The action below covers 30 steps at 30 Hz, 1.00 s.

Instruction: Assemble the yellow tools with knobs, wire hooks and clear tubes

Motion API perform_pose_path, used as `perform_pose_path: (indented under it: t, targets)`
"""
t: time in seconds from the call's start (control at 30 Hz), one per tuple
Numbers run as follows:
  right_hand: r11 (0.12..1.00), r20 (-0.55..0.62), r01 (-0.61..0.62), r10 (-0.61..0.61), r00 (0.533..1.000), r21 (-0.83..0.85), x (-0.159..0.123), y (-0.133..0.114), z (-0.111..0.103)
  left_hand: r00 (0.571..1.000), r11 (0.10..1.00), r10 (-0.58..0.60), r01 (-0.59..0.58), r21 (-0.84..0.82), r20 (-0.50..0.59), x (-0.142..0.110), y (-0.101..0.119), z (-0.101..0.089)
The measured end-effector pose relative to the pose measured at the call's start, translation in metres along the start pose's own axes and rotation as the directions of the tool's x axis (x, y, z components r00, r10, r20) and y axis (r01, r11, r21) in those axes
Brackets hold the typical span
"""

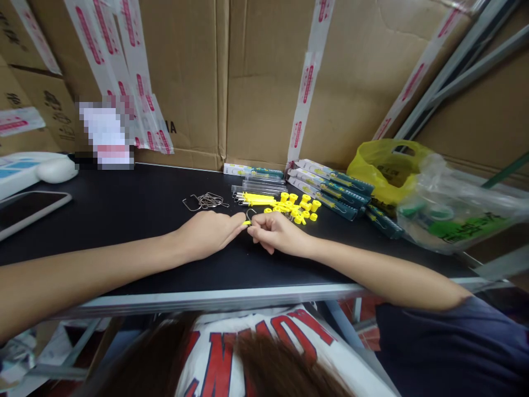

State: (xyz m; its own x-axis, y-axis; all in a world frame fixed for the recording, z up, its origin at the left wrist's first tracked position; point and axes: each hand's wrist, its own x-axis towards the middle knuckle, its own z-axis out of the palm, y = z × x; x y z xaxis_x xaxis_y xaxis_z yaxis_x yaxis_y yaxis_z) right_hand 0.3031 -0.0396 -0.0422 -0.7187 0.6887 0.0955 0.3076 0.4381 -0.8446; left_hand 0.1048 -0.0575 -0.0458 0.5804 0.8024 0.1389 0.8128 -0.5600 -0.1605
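Note:
My left hand (210, 234) is closed, its fingertips pressed on a small yellow plastic piece (247, 223); most of that piece is hidden. Against it, my right hand (281, 234) pinches what looks like a bent wire hook (250, 213), whose curve rises between the two hands. Behind my left hand lies a tangle of metal wire hooks (209, 200). Just beyond my right hand are a heap of small yellow plastic caps (305, 205) and several yellow rods with metal ends (258, 199).
Clear plastic tubes (264, 184) lie behind the rods. Printed narrow boxes (330, 187) are stacked at the back right, beside a yellow bag (382, 171) and a clear plastic bag (458, 212). A phone (33, 209) lies at the left. Cardboard boxes (264, 82) wall the back.

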Motion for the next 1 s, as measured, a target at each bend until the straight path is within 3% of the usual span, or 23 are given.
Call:
perform_pose_path:
  t: [0.1,0.33,0.57,0.7,0.77,0.9,1.0]
  targets:
    - [1.000,-0.013,0.006,-0.006,1.000,-0.020,0.000,0.000,0.001,1.000,1.000,0.002,-0.002,-0.004,-0.015,0.001,-0.001,0.001]
    - [0.962,-0.055,0.076,-0.093,0.994,-0.263,-0.003,-0.006,0.000,0.997,0.996,0.017,-0.010,0.086,-0.076,-0.002,-0.002,0.002]
    - [0.997,-0.038,0.076,-0.077,0.996,-0.020,-0.003,-0.013,-0.002,0.980,0.977,0.044,-0.002,0.213,-0.194,-0.006,0.000,-0.009]
    - [0.990,0.002,0.044,-0.044,0.999,0.134,-0.002,-0.013,-0.001,0.975,0.971,0.038,0.016,0.237,-0.220,-0.007,-0.001,-0.015]
    - [0.989,-0.003,0.061,-0.061,0.998,0.134,-0.002,-0.013,-0.002,0.977,0.975,0.014,0.034,0.221,-0.215,-0.008,-0.002,-0.016]
    - [0.986,-0.044,0.157,-0.160,0.986,-0.058,-0.002,-0.013,-0.004,0.983,0.984,-0.035,0.066,0.166,-0.179,-0.009,0.003,-0.014]
    - [0.928,-0.092,0.197,-0.236,0.967,-0.315,-0.002,-0.012,-0.005,0.989,0.986,-0.044,0.066,0.150,-0.144,-0.006,0.005,-0.014]
